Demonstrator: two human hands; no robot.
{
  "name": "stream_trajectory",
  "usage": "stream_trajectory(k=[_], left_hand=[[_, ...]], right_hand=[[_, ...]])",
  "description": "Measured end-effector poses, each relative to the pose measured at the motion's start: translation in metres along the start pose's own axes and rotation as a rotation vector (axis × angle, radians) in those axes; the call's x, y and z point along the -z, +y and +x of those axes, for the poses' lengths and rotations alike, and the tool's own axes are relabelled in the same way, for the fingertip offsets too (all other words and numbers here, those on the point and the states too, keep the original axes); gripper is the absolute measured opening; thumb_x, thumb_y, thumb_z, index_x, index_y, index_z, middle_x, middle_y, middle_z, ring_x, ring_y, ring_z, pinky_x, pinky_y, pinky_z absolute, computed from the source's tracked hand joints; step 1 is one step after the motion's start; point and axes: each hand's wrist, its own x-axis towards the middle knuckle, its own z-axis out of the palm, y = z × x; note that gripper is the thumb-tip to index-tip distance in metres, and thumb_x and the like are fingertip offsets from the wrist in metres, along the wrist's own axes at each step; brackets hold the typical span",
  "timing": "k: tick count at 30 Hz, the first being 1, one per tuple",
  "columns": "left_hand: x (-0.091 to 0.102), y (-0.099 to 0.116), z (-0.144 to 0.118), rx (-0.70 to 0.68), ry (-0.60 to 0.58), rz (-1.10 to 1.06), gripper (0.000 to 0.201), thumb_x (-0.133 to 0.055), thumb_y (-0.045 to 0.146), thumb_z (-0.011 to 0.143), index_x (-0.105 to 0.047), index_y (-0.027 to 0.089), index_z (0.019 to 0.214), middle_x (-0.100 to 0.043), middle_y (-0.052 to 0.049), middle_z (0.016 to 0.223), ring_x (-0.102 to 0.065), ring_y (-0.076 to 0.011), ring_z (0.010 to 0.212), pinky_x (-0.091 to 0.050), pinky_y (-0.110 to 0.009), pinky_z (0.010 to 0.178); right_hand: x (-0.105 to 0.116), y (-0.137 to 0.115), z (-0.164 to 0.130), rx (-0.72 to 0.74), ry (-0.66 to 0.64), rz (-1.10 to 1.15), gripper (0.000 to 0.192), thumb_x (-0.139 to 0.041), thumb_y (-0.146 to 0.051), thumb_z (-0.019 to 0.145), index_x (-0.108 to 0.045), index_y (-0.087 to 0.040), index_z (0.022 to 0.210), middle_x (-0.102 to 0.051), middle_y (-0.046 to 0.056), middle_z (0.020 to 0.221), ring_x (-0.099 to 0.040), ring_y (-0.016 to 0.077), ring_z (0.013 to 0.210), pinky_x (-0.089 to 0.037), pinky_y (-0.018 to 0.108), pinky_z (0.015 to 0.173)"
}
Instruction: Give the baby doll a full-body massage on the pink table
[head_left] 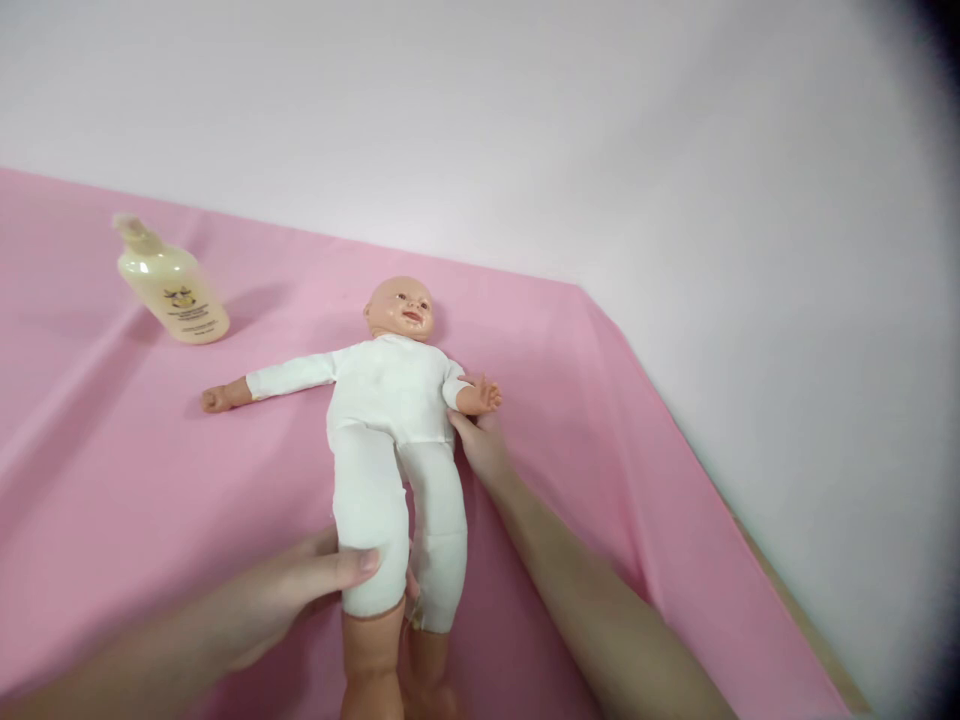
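A baby doll [394,390] with a white cloth body and a bald plastic head lies face up, its head pointing away from me. My left hand [319,570] is wrapped round the doll's lower leg on the left, with the thumb on top and the other fingers mostly behind it. At the doll's side on the right, my right hand [480,435] grips near its bent arm. The thumb rests against the white cloth and most of the fingers are hidden. The doll's other arm stretches out to the left.
A pale yellow pump bottle [176,290] with a printed label stands at the back left. Beneath everything lies a pink cloth [277,500] with some folds, its edge sloping down on the right. Behind it is a plain white wall [450,120].
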Motion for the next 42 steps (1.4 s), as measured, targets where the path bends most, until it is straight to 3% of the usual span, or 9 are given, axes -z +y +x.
stream_trajectory(k=[19,42], left_hand=[[0.0009,-0.0010,0.0002,0.013,0.005,-0.003,0.049,-0.065,0.059,0.085,-0.067,0.017,0.111,-0.072,-0.010,0.112,-0.061,-0.0304,0.115,-0.042,-0.043,0.104],[0.0002,-0.0021,0.0011,-0.002,0.019,0.006,0.045,-0.066,0.059,0.084,-0.073,0.019,0.105,-0.072,-0.012,0.112,-0.060,-0.0334,0.115,-0.040,-0.048,0.107]], right_hand=[[0.0007,0.0004,0.0009,0.010,0.000,-0.014,0.052,-0.060,-0.027,0.075,-0.055,-0.023,0.127,-0.061,0.011,0.129,-0.056,0.0273,0.127,-0.037,0.049,0.118],[0.0013,0.0009,0.0007,-0.001,-0.014,-0.030,0.053,-0.060,-0.027,0.077,-0.054,-0.024,0.130,-0.062,0.009,0.130,-0.056,0.0260,0.127,-0.038,0.048,0.118]])
